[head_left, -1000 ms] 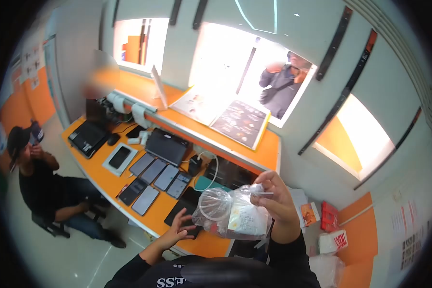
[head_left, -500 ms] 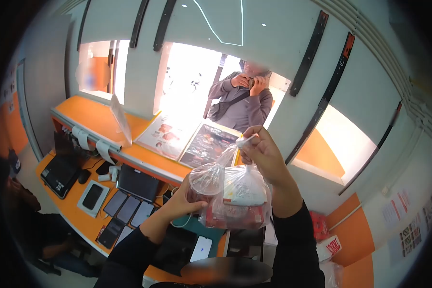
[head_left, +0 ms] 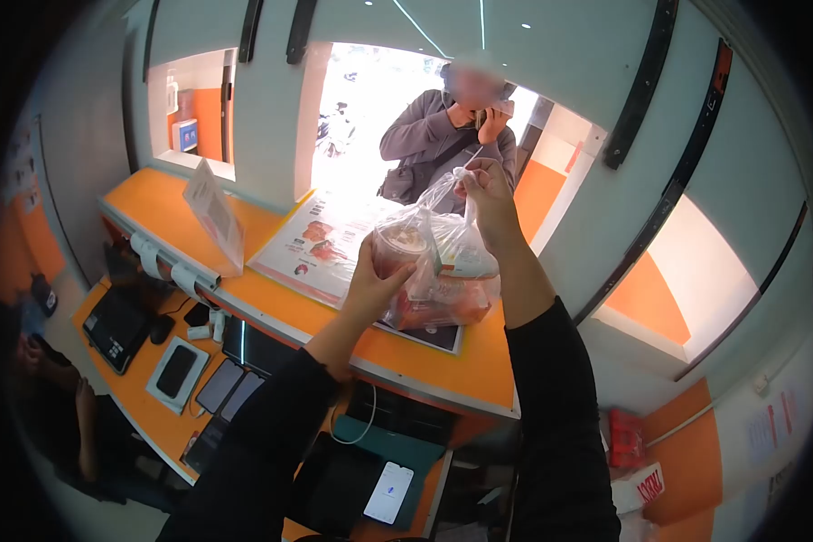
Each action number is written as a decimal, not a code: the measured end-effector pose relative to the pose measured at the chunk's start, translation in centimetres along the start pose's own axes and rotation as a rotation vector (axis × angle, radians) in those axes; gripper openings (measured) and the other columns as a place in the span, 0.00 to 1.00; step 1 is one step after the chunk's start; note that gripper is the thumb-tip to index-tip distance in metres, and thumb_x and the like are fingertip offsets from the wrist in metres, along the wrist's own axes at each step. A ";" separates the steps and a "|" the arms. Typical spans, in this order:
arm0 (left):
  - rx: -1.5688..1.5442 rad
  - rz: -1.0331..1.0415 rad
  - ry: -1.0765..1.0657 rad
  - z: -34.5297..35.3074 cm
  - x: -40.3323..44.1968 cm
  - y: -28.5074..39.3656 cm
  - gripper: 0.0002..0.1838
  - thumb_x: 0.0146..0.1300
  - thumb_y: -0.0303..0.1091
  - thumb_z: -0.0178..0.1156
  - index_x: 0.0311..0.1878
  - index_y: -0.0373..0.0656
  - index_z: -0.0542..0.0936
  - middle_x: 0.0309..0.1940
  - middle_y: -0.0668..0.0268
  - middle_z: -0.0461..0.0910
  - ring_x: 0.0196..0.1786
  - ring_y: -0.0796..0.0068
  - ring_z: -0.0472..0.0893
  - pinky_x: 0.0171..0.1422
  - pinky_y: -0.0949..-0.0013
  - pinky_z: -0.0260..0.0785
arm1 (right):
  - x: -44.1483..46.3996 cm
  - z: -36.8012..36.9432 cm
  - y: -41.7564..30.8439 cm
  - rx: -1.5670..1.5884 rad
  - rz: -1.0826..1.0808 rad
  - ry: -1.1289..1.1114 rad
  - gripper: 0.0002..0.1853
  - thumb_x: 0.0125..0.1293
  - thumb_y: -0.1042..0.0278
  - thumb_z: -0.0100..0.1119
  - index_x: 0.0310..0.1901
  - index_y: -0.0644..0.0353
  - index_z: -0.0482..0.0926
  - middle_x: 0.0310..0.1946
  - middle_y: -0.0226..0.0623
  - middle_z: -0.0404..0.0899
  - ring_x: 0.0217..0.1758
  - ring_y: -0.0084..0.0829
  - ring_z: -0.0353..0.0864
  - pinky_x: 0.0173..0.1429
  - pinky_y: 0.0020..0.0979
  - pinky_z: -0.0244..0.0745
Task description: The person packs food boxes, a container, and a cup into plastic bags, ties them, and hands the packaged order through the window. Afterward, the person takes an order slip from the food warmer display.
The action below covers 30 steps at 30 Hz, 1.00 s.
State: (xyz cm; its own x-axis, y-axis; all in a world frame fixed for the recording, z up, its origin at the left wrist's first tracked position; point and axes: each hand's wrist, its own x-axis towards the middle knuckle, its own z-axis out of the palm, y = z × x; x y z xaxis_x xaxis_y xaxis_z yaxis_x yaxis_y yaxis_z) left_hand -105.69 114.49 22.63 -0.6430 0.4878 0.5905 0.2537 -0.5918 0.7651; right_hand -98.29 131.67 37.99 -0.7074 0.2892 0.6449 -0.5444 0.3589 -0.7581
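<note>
A clear plastic bag [head_left: 452, 287] hangs over the raised orange counter, with a lidded cup [head_left: 399, 244] and boxes inside. My right hand [head_left: 486, 194] pinches the knotted top of this bag. Around the cup, through the plastic, my left hand [head_left: 377, 278] is wrapped from the left side. Beneath the bag lie a menu sheet [head_left: 312, 242] and a dark menu, mostly covered. Just beyond the bag, at the window opening, a person [head_left: 434, 135] in a grey top holds something small near the face.
The lower desk carries a laptop [head_left: 117, 327], a boxed phone [head_left: 176, 370], several phones and a lit white phone [head_left: 389, 492]. A sign stand [head_left: 215, 217] stands on the raised counter [head_left: 144, 194]. Another person [head_left: 81, 425] sits at the lower left.
The bag has moved forward over the raised counter. My left hand went from open beside the bag to wrapped round the cup. My right hand has kept its hold on the knot.
</note>
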 end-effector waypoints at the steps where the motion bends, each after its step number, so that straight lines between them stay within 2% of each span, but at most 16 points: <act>1: 0.007 -0.003 0.004 0.5 0.2 -0.9 0.43 0.59 0.30 0.71 0.72 0.34 0.56 0.65 0.52 0.66 0.70 0.63 0.68 0.73 0.62 0.62 | 0.3 -0.2 0.7 -0.096 -0.037 -0.039 0.08 0.73 0.75 0.52 0.51 0.61 0.68 0.39 0.33 0.74 0.43 0.23 0.75 0.52 0.26 0.70; 5: 0.239 0.152 0.275 2.1 0.1 -2.7 0.43 0.59 0.29 0.71 0.72 0.32 0.55 0.65 0.48 0.66 0.69 0.58 0.68 0.72 0.60 0.63 | -1.2 -2.2 1.5 -0.408 -0.038 -0.161 0.15 0.74 0.70 0.54 0.59 0.61 0.69 0.50 0.39 0.77 0.56 0.31 0.77 0.63 0.32 0.68; 7: 0.298 0.196 0.344 1.9 -0.3 -3.1 0.43 0.59 0.29 0.70 0.72 0.32 0.55 0.65 0.47 0.66 0.69 0.56 0.68 0.72 0.59 0.63 | -3.6 -3.3 -0.6 -0.531 0.092 -0.264 0.32 0.69 0.60 0.64 0.71 0.55 0.63 0.64 0.46 0.71 0.70 0.38 0.68 0.72 0.38 0.63; 8: 0.362 0.152 0.365 1.4 -0.4 -3.8 0.43 0.59 0.30 0.70 0.72 0.32 0.55 0.65 0.47 0.66 0.68 0.56 0.69 0.71 0.59 0.63 | -5.3 -4.3 -1.0 -0.523 0.094 -0.266 0.32 0.69 0.60 0.64 0.71 0.55 0.63 0.64 0.46 0.71 0.70 0.38 0.68 0.72 0.38 0.63; 10: 0.429 0.110 0.395 0.7 -0.5 -4.4 0.43 0.60 0.31 0.70 0.72 0.31 0.55 0.65 0.47 0.66 0.68 0.55 0.69 0.71 0.60 0.63 | -9.1 -6.7 -1.8 -0.645 -0.008 -0.320 0.56 0.55 0.48 0.77 0.78 0.51 0.49 0.74 0.49 0.59 0.76 0.42 0.59 0.75 0.41 0.59; 11: 0.380 0.080 0.374 0.4 -0.5 -4.4 0.43 0.60 0.31 0.69 0.72 0.31 0.55 0.65 0.46 0.66 0.67 0.55 0.69 0.70 0.59 0.64 | -10.9 -7.6 -1.6 -0.640 -0.011 -0.327 0.56 0.55 0.48 0.77 0.78 0.51 0.49 0.74 0.49 0.59 0.76 0.42 0.59 0.75 0.41 0.59; 13: 0.332 0.056 0.361 0.0 -0.2 -4.9 0.42 0.60 0.32 0.69 0.72 0.31 0.56 0.65 0.46 0.66 0.67 0.55 0.70 0.70 0.59 0.64 | -13.8 -9.1 0.3 -0.399 0.287 -0.299 0.73 0.40 0.47 0.85 0.79 0.53 0.39 0.76 0.46 0.53 0.77 0.42 0.56 0.76 0.43 0.59; 16: 0.224 0.119 0.321 0.3 0.0 -5.3 0.41 0.60 0.32 0.70 0.71 0.31 0.57 0.65 0.45 0.66 0.66 0.54 0.70 0.69 0.58 0.65 | -16.2 -7.5 6.1 -0.127 0.195 -0.186 0.75 0.38 0.54 0.87 0.78 0.55 0.35 0.74 0.45 0.54 0.76 0.41 0.57 0.75 0.41 0.60; 19: 0.207 0.132 0.284 0.5 0.1 -4.1 0.41 0.61 0.26 0.67 0.72 0.32 0.53 0.64 0.51 0.66 0.68 0.62 0.68 0.72 0.63 0.62 | -17.0 -7.5 8.0 -0.217 0.290 -0.129 0.70 0.41 0.62 0.85 0.78 0.55 0.38 0.72 0.43 0.58 0.74 0.38 0.60 0.73 0.38 0.64; 22: 0.430 0.127 0.282 -0.2 -0.3 -4.2 0.41 0.61 0.27 0.67 0.71 0.32 0.52 0.63 0.50 0.68 0.67 0.61 0.70 0.71 0.63 0.63 | -16.9 -7.0 8.4 -0.116 0.199 -0.134 0.64 0.45 0.65 0.81 0.77 0.58 0.42 0.70 0.43 0.61 0.72 0.36 0.64 0.70 0.37 0.67; 23: 0.530 0.056 0.336 0.0 -0.4 -3.7 0.42 0.59 0.31 0.69 0.71 0.32 0.55 0.62 0.46 0.69 0.65 0.55 0.72 0.69 0.59 0.65 | -17.2 -6.8 8.5 -0.112 0.201 -0.131 0.64 0.45 0.65 0.81 0.77 0.58 0.42 0.70 0.43 0.61 0.72 0.36 0.64 0.70 0.37 0.67; 24: 0.629 -0.013 0.390 0.2 -0.3 -3.1 0.44 0.56 0.36 0.72 0.70 0.32 0.57 0.61 0.43 0.71 0.63 0.48 0.73 0.67 0.56 0.67 | -17.2 -6.8 8.7 -0.109 0.215 -0.109 0.60 0.47 0.65 0.80 0.76 0.60 0.46 0.67 0.43 0.65 0.70 0.36 0.66 0.69 0.37 0.68; 25: 0.631 -0.013 0.389 0.0 0.0 -3.8 0.44 0.56 0.36 0.72 0.70 0.32 0.57 0.61 0.43 0.71 0.63 0.48 0.73 0.67 0.56 0.67 | -17.3 -6.7 8.8 -0.107 0.228 -0.088 0.56 0.48 0.64 0.80 0.74 0.61 0.51 0.65 0.43 0.68 0.68 0.35 0.69 0.67 0.37 0.69; 27: 0.454 0.144 0.391 -0.8 0.9 -6.2 0.43 0.57 0.34 0.72 0.69 0.33 0.57 0.61 0.45 0.71 0.62 0.52 0.75 0.67 0.59 0.68 | -17.5 -6.1 8.6 -0.225 0.164 -0.037 0.50 0.50 0.63 0.79 0.70 0.62 0.56 0.61 0.43 0.71 0.65 0.35 0.72 0.66 0.37 0.70; 29: 0.383 0.134 0.385 -1.1 1.1 -6.2 0.43 0.57 0.33 0.72 0.69 0.33 0.56 0.61 0.46 0.71 0.62 0.54 0.75 0.67 0.60 0.68 | -17.8 -5.0 7.7 -0.342 0.105 0.010 0.44 0.52 0.63 0.78 0.67 0.64 0.62 0.57 0.43 0.74 0.62 0.35 0.74 0.64 0.37 0.71; 30: 0.311 0.128 0.370 -1.2 1.1 -6.2 0.44 0.57 0.32 0.73 0.69 0.34 0.55 0.61 0.47 0.71 0.62 0.56 0.76 0.66 0.60 0.69 | -17.8 -4.3 6.6 -0.422 0.179 0.082 0.40 0.52 0.61 0.78 0.62 0.64 0.65 0.53 0.44 0.75 0.59 0.35 0.76 0.62 0.38 0.72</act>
State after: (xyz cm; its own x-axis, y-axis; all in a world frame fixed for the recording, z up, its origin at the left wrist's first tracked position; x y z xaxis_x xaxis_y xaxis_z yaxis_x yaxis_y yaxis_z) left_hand -108.80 117.93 18.27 -0.7914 0.1297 0.5974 0.5150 -0.3851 0.7658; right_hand -87.36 132.67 21.93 -0.7265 0.4427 0.5255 -0.1734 0.6219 -0.7637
